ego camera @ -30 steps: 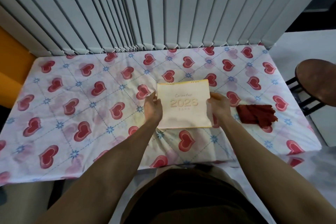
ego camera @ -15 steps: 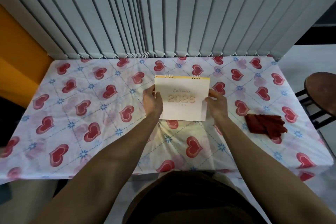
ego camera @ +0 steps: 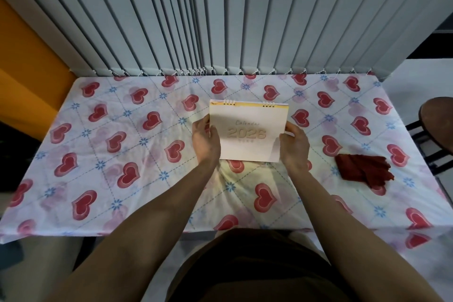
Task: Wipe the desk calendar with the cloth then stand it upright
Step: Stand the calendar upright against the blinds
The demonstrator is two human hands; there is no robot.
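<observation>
Head view: the left hand (ego camera: 205, 141) and right hand (ego camera: 294, 148) are each pinching a side edge of the desk calendar (ego camera: 248, 133), tilting it up mid-surface. The cloth (ego camera: 362, 171) is lying apart to the right, so wiping is probably done. The surface (ego camera: 103, 154) is offering open room all round.

Looks like a room in a home. A table with a soft tablecloth (ego camera: 103, 144) full of red hearts and little blue flowers, pushed up against long grey window blinds (ego camera: 220, 14). To the right of the table, a round brown wooden stool (ego camera: 438, 122) on a pale floor; to the left of the table, an orange wall (ego camera: 27, 68).
</observation>
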